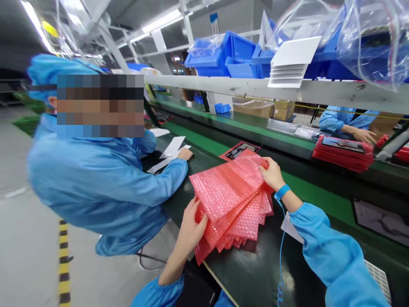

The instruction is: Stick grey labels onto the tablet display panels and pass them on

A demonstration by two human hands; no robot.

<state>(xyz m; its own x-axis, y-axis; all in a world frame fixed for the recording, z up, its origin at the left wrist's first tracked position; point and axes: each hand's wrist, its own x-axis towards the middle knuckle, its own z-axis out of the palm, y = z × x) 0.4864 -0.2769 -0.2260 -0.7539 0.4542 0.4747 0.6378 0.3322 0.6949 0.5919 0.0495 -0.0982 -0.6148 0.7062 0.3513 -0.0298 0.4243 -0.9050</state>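
Observation:
A fanned stack of pink bubble-wrap bags (230, 187) lies on the dark green bench top in front of me. My left hand (193, 224) is closed on the stack's left edge, thumb on top and the other fingers partly hidden beneath. At the far right corner, my right hand (271, 172) pinches the bags between thumb and fingers. A blue wrist strap (282, 192) with a coiled cord circles my right wrist. Just behind the stack, a flat dark part on a red bag (243, 150) rests on the line.
To my left a co-worker in a blue smock (105, 179) leans over white paper strips (172, 147). Red packed bags (343, 153) are piled across the green conveyor (300, 187). Blue bins (223, 53) and white cards (292, 59) sit on the overhead shelf. Another person's hands (362, 134) show far right.

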